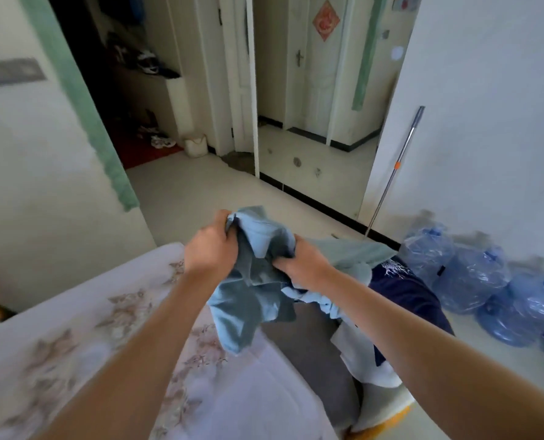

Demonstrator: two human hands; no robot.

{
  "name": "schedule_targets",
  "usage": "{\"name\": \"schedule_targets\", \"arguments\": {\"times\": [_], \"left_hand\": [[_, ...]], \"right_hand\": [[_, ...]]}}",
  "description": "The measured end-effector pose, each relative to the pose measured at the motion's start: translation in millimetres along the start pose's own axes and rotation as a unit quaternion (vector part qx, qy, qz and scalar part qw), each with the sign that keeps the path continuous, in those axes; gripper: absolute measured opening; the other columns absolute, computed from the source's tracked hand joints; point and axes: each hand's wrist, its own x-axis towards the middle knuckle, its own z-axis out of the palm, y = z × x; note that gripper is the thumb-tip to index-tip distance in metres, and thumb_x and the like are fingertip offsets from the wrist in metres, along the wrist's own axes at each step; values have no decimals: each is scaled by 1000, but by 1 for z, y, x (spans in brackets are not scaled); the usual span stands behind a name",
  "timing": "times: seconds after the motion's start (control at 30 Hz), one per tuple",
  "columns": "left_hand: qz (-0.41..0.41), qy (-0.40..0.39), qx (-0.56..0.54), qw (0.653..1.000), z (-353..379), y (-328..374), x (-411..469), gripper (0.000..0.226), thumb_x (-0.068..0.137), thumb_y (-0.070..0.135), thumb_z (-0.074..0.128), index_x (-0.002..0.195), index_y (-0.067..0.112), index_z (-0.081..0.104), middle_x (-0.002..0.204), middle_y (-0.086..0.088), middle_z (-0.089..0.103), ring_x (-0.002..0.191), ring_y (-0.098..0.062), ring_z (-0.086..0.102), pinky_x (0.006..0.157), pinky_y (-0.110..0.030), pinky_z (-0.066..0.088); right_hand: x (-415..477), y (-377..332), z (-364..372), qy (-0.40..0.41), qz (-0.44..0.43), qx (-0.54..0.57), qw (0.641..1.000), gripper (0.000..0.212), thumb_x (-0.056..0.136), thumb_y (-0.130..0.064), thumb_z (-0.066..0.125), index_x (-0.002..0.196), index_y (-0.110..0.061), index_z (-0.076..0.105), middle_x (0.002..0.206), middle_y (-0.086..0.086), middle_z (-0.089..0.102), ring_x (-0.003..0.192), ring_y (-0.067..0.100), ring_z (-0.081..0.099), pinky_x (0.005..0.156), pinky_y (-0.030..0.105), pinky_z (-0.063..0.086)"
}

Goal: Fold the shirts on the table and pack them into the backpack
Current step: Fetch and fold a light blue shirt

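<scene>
The desk (74,360), covered in a pale cloth with a faded floral print, fills the lower left, beneath and to the left of my fingers. Its surface is blurred.

To the right of my fingers and below them, a loose heap of clothes lies at the desk's right end. In it, a navy shirt (401,290) with a white print sits just beyond my right wrist, a pale green shirt (353,252) lies behind my right hand, and a grey garment (312,338) spreads out under my right forearm.

Further right, well apart from my fingers, several clear blue water jugs (474,277) lie on the floor against a white wall.

The light blue shirt (251,290) is bunched up between my two hands and lifted off the desk. Its crumpled upper part sticks up between my fingers, and the rest hangs down below them over the desk's cloth.

My left hand (210,246) grips the shirt's upper left part, with the fingers (223,219) curled tight into the fabric. My right hand (299,262) grips it just beside, slightly lower and to the right, fingers also clamped on a fold of cloth. The two hands are near each other, with only bunched fabric between them.

Beyond my right fingers, a thin metal mop pole (394,173) leans against the wall.
</scene>
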Motion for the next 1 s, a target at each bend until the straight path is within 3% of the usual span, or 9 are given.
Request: {"name": "schedule_targets", "arguments": {"times": [0.07, 0.2, 0.3, 0.4, 0.53, 0.6, 0.77, 0.9, 1.0], "left_hand": [[-28, -19, 61, 998, -31, -40, -19, 31, 103, 31, 38, 130, 20, 48, 102, -20, 67, 91, -41, 62, 73, -43, 49], [-153, -48, 108, 981, -86, -137, -57, 28, 99, 30, 41, 120, 17, 53, 112, -19, 65, 101, -40, 61, 84, -44, 50], [-198, -182, 155, 951, -112, -208, -89, 34, 96, 34, 43, 120, 17, 60, 118, -13, 64, 108, -34, 60, 94, -42, 48], [-218, -244, 126, 937, -120, -246, -138, 15, 94, 26, 48, 91, 16, 59, 89, -5, 61, 90, -30, 62, 74, -35, 47], [-254, -237, 95, 933, -107, -275, -182, 11, 94, 21, 50, 96, 18, 61, 88, -5, 65, 78, -23, 63, 66, -34, 51], [-282, -218, 72, 931, -101, -283, -190, 6, 96, 22, 53, 101, 22, 57, 83, -2, 63, 66, -17, 58, 54, -28, 47], [-244, -239, 226, 912, -93, -297, -175, 29, 99, 42, 46, 103, 20, 64, 96, 1, 56, 86, -21, 60, 71, -34, 55], [-333, -268, 212, 879, -97, -312, -132, 28, 99, 32, 42, 99, 15, 65, 81, 5, 62, 66, -15, 60, 61, -29, 48], [-431, -103, -13, 896, -102, -321, -96, 25, 95, 26, 48, 112, 13, 59, 98, 0, 69, 71, -22, 68, 62, -32, 55]], "right_hand": [[-8, -28, 30, -33, 29, 81, 996, 33, 77, -28, 66, 107, -20, 57, 91, 8, 68, 76, 27, 67, 62, 36, 54], [-17, -85, 93, -137, 22, 129, 982, 45, 81, -19, 64, 123, -21, 46, 113, 11, 64, 105, 28, 62, 90, 44, 51], [-25, -100, 143, -200, -2, -52, 978, 54, 85, -16, 61, 132, -22, 35, 111, 2, 58, 99, 19, 58, 74, 31, 48], [-33, -87, 186, -175, -43, -181, 967, 39, 86, -8, 58, 124, -12, 48, 110, 4, 57, 97, 21, 54, 79, 31, 44], [-35, -65, 215, -129, -138, -298, 936, 11, 92, -24, 63, 93, -14, 60, 93, 1, 65, 80, 18, 56, 61, 28, 40], [-29, -58, 221, -122, -137, -342, 922, 30, 96, -39, 60, 76, -18, 53, 76, -3, 59, 73, 18, 56, 53, 26, 34], [9, -68, 231, -193, -59, -408, 891, 43, 100, -53, 48, 89, -13, 58, 76, 1, 61, 67, 18, 59, 57, 29, 41], [55, -99, 250, -273, 97, -122, 949, 34, 99, -31, 60, 106, 2, 59, 74, 19, 67, 45, 22, 60, 41, 27, 49], [94, -112, 268, -209, 60, 126, 968, 45, 93, -20, 67, 133, -6, 53, 112, 10, 66, 81, 21, 71, 79, 38, 61]]}}
